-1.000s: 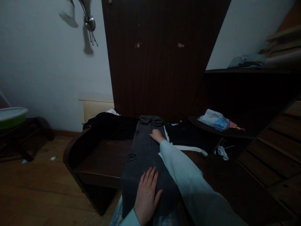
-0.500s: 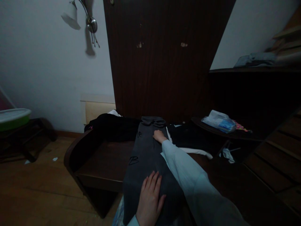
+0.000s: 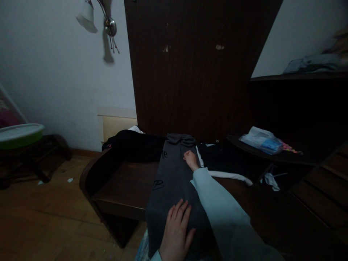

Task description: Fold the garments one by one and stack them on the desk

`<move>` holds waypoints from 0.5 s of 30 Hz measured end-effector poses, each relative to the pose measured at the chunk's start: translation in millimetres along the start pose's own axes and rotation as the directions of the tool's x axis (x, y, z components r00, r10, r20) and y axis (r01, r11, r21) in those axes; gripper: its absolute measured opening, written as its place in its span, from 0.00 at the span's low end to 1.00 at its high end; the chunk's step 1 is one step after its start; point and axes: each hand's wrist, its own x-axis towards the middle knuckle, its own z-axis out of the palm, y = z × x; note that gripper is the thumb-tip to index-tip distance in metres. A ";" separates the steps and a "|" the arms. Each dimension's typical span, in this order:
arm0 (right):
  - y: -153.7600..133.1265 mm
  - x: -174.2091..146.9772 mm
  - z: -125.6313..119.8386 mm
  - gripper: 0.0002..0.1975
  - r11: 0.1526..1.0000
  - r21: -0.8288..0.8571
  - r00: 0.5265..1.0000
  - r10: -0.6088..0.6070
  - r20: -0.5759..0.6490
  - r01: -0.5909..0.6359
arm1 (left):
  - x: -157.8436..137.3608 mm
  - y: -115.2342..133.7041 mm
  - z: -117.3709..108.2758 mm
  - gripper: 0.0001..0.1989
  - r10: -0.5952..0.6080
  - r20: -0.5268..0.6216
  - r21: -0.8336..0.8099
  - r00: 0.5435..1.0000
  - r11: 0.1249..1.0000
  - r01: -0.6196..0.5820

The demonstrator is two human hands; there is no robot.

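Dark grey trousers (image 3: 174,174) with black lettering lie lengthwise over a dark wooden bench, their gathered waistband (image 3: 181,138) at the far end. My left hand (image 3: 177,226) rests flat on the near part of the cloth, fingers stretched out. Farther up, just below the waistband, my right hand (image 3: 190,159) is closed over the fabric with its fingers curled. Whatever those fingers pinch is hidden. A thin dark line, a cord or seam, runs down from the waistband close to the right hand.
Black clothing (image 3: 136,143) lies left on the bench (image 3: 127,185); a black garment with white trim (image 3: 231,175) lies right. A plastic packet (image 3: 261,139) sits on a corner shelf. A green basin (image 3: 21,136) stands on a low stool at left. A dark wooden panel (image 3: 195,83) rises behind.
The view has shifted slightly, so the scene sits a little farther right. Both hands stay at about the same places on the trousers.
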 end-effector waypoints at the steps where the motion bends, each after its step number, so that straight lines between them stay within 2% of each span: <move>1: 0.4 0.4 0.5 0.13 1.000 0.010 1.000 -0.005 0.001 0.005 | -0.7 -0.9 -0.7 0.28 0.006 0.011 -0.009 1.000 1.000 -0.006; 6: 0.8 1.9 -3.9 0.16 0.994 0.053 0.993 -0.099 0.057 0.096 | -2.2 -2.3 -3.0 0.28 0.006 0.033 -0.023 0.999 1.000 -0.006; 10: -1.0 -11.0 -2.1 0.16 0.978 0.038 0.974 -0.206 0.091 0.204 | -2.4 -0.2 -4.1 0.28 0.000 0.030 -0.013 1.000 1.000 0.000; 13: -3.1 -26.0 6.1 0.26 0.945 -0.075 0.941 -0.306 0.143 0.319 | -2.7 1.4 -5.5 0.28 0.000 0.021 -0.007 1.000 1.000 0.001; 15: -4.4 -32.5 10.3 0.30 0.912 -0.184 0.923 -0.329 0.200 0.366 | -3.0 2.1 -6.3 0.29 -0.004 0.023 -0.006 1.000 1.000 0.004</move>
